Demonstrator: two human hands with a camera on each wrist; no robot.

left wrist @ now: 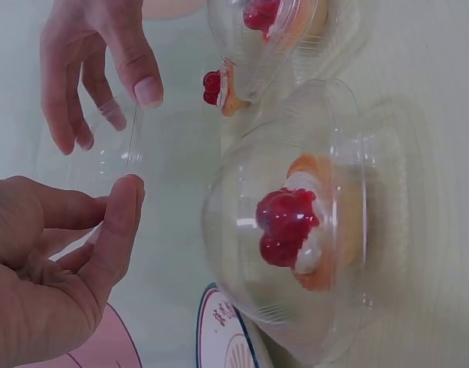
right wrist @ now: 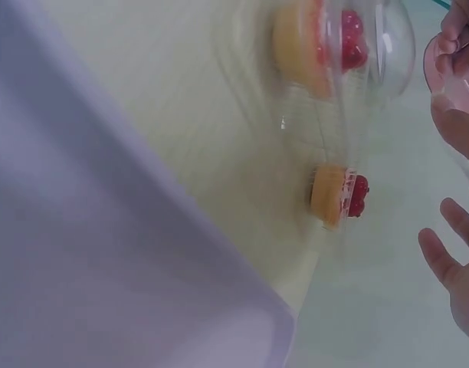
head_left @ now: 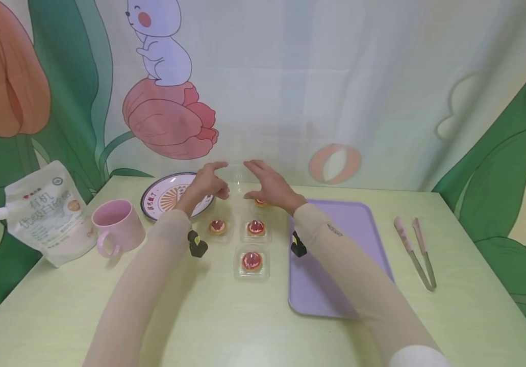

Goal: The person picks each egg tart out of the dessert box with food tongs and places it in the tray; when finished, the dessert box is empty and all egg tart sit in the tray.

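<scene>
At the back of the table my left hand [head_left: 205, 186] pinches a clear plastic lid [left wrist: 104, 157] between thumb and fingers. Opposite it, my right hand [head_left: 269, 186] has its fingers spread beside the lid; contact there is hard to tell. Below the right hand sits a small tart [right wrist: 334, 195] with red topping, with no dome visible over it. Nearer me, other tarts stand in clear domed boxes: a left one [head_left: 218, 227], a middle one [head_left: 255, 228] and a front one [head_left: 251, 261].
A purple tray [head_left: 331, 280] lies under my right forearm. Pink-handled tongs [head_left: 421, 255] rest at the far right. To the left are a patterned plate [head_left: 152, 196], a pink mug [head_left: 127, 229] and a white spouted pouch [head_left: 51, 219]. A printed curtain [head_left: 263, 102] hangs behind the table.
</scene>
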